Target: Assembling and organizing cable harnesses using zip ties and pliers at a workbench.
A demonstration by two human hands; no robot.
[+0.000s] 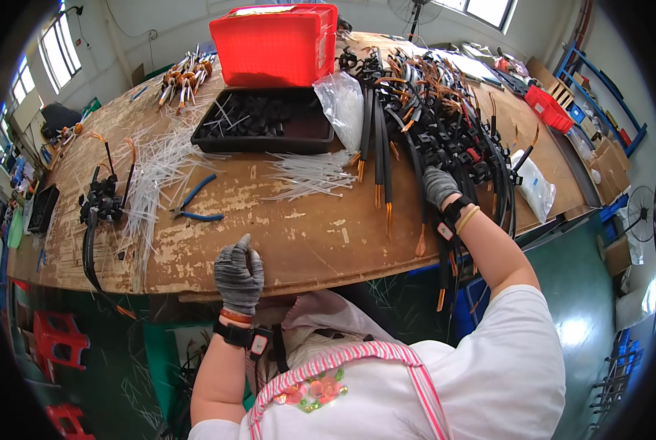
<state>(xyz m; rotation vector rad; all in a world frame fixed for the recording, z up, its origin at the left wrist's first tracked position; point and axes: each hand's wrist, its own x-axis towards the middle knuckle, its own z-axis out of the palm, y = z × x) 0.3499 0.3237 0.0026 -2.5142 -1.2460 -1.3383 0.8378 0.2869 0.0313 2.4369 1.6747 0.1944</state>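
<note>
My left hand (238,276), in a grey striped glove, rests at the table's front edge with its fingers curled in and nothing visible in them. On the right, my gloved right hand (441,186) reaches into a large heap of black wire harnesses (445,125) with bare copper-coloured ends. Its fingers are closed on one wire harness among them; the fingertips are partly hidden. Blue-handled pliers (198,198) lie beyond my left hand. Farther left sits a single black wire harness (102,202), its cable hanging over the front edge.
White cable ties (156,172) lie scattered at left, with another bundle (313,174) mid-table. A black tray (317,136) of small black parts stands before a red crate (273,48). Plastic bags (340,106) lie near the heap. Red stools (58,337) stand on the floor at left.
</note>
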